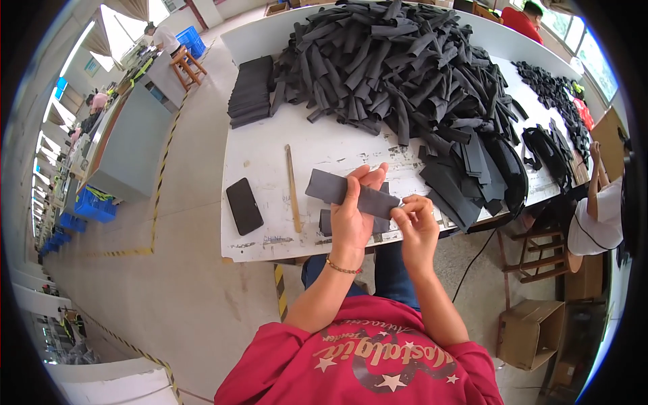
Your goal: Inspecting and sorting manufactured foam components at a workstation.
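A flat dark grey fabric strip point(327, 185) lies across my left hand point(353, 219), its thumb pressed on top and its fingers behind. At the strip's right end, my right hand point(418, 236) pinches a corner between thumb and fingertips. Both hands are above the near edge of the white table point(260, 152). Partly hidden under them, more dark grey pieces point(326, 223) rest on the tabletop. What the right fingertips do at the very edge is too small to make out.
A black phone point(244, 206) and a thin wooden stick point(292, 189) lie to the left. A big heap of dark strips point(391, 61) covers the far side, beside a neat stack point(250, 94). Flat pieces point(459, 192) and black bags point(507, 172) sit right. Another person point(597, 219) works there.
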The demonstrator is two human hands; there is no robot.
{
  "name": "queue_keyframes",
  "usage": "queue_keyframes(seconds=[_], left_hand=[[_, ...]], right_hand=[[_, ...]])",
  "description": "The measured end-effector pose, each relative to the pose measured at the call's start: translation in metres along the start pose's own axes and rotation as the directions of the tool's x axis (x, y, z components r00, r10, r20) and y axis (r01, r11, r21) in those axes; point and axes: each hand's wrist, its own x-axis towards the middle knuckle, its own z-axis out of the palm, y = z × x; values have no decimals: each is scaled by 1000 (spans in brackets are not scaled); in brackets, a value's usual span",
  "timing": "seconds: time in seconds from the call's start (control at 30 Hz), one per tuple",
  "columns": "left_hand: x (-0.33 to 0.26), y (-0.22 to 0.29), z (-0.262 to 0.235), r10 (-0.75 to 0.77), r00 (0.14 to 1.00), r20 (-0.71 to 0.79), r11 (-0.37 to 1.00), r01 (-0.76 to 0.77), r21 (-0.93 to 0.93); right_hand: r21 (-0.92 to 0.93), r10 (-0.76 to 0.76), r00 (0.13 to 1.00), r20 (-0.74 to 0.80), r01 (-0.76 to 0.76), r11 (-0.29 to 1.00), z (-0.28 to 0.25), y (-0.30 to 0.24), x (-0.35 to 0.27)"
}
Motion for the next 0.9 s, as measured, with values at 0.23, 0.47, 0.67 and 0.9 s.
queue_keyframes(seconds=[0.23,0.47,0.67,0.9], left_hand=[[-6,12,6,-44,997,-66,999,44,8],[-8,25,-32,1,980,-199,997,13,72],[7,42,-42,123,980,-158,894,-41,446],[47,57,-79,246,935,-255,641,40,766]], right_hand=[[-242,-220,966,134,247,938,-7,-15,13],[-230,-212,952,221,262,937,-15,-15,16],[-166,129,972,195,-97,981,0,3,35],[-257,272,952,141,-230,939,0,65,62]])
